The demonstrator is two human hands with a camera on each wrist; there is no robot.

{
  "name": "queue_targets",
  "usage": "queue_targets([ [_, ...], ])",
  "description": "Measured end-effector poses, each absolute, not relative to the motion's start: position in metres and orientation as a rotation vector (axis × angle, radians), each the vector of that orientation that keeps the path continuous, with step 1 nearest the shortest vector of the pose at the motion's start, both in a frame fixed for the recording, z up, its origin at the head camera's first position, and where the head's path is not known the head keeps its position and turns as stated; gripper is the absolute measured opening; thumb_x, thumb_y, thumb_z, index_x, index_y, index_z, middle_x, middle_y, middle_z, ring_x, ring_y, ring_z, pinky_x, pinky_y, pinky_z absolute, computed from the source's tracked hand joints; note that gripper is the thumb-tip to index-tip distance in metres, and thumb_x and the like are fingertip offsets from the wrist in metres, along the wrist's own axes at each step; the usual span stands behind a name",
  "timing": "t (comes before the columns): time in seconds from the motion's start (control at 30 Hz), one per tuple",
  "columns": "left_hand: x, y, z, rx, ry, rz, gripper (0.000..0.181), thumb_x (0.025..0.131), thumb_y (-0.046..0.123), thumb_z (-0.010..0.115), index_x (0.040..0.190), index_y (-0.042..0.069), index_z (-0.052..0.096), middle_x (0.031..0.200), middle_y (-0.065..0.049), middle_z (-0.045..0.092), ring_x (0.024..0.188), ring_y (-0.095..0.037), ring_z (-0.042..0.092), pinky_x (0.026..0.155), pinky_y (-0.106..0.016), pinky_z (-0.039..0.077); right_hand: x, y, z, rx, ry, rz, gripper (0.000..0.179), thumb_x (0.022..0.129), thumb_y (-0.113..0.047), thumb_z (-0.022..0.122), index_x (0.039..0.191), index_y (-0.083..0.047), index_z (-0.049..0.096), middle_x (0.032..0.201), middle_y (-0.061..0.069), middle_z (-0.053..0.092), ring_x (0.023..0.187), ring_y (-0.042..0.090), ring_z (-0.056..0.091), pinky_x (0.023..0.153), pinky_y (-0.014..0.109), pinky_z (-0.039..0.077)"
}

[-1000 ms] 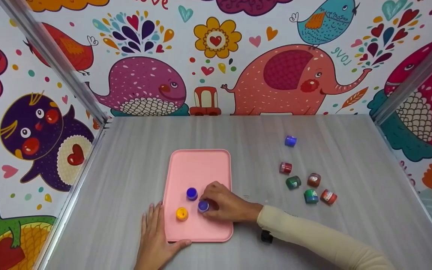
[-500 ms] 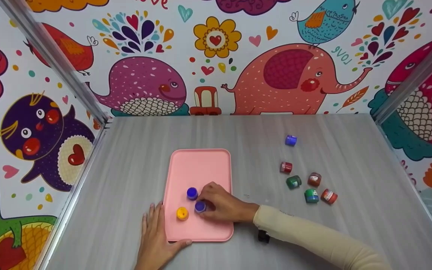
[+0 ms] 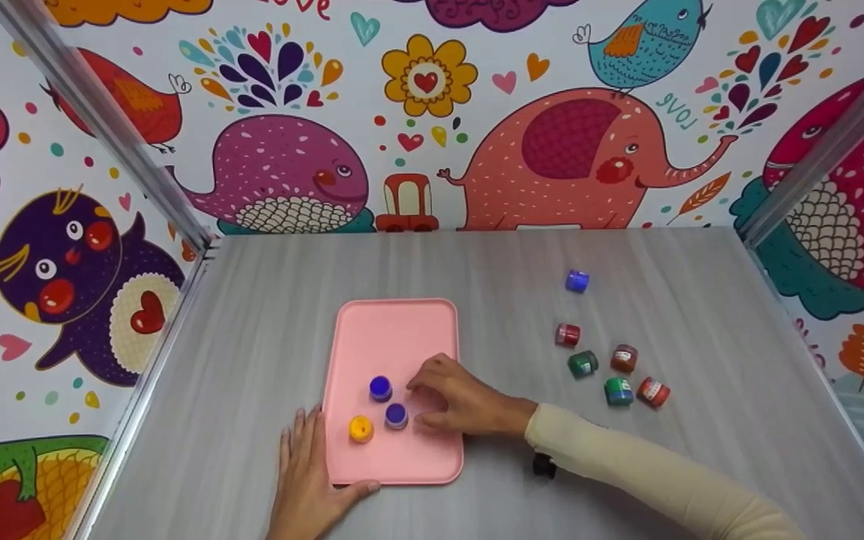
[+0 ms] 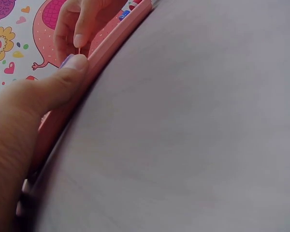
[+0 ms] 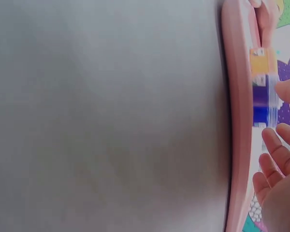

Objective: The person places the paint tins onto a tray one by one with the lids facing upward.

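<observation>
Evidently the right hand [image 3: 466, 397] has just let go: 0.5 s ago its fingers were on the purple-lidded paint jar [image 3: 396, 416], and now thumb and fingers stand spread, apart from it and holding nothing. That jar is on the pink tray [image 3: 394, 330], in the nearer half, just beside the blue-lidded jar [image 3: 380, 388] and the yellow-lidded jar [image 3: 361, 429], so its setting-down looks finished, making 3 there. It stands upright, lid pointing up, its axis vertical (squat as it is, hardly a long axis at all), while the tray's length runs away from the person. The left hand [image 3: 306, 472], grasping nothing, rests with straight fingers along the tray's left edge, thumb at the near edge. On the table [image 3: 522, 300], right of the tray, are 6 more jars [image 3: 618, 391], several apparently on their sides.
</observation>
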State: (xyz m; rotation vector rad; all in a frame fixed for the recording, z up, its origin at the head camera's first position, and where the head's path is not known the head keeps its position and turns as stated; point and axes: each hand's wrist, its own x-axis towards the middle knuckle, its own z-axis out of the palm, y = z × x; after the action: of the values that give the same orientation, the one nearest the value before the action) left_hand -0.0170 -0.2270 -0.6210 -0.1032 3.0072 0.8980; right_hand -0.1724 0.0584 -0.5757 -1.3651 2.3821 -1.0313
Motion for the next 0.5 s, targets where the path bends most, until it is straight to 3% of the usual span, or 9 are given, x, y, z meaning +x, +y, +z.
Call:
queue_targets([
  [0.27,-0.017,-0.227,-0.617,-0.166,2.967,0.863,0.155,0.068,0.094,0.078,0.173,-0.001,0.016,0.181,-0.027,0.015,0.168,-0.051,0.003,0.133,-0.060,-0.015,-0.178,0.086,-0.569,-1.322,2.401,-1.119,0.042,0.101,-0.025,0.084,0.136,-0.006,0.070,0.128,0.007,0.071,0.123,0.019,0.053,0.101,0.036,0.052],
  [0.5,-0.019,-0.225,-0.616,-0.167,2.942,0.856,0.156,0.067,0.096,0.075,0.174,0.000,0.013,0.182,-0.025,0.012,0.168,-0.050,0.001,0.132,-0.060,-0.017,-0.180,0.117,-0.571,-1.278,2.480,-1.159,0.043,0.098,-0.020,0.087,0.135,-0.005,0.070,0.131,0.008,0.070,0.127,0.020,0.054,0.107,0.039,0.054],
])
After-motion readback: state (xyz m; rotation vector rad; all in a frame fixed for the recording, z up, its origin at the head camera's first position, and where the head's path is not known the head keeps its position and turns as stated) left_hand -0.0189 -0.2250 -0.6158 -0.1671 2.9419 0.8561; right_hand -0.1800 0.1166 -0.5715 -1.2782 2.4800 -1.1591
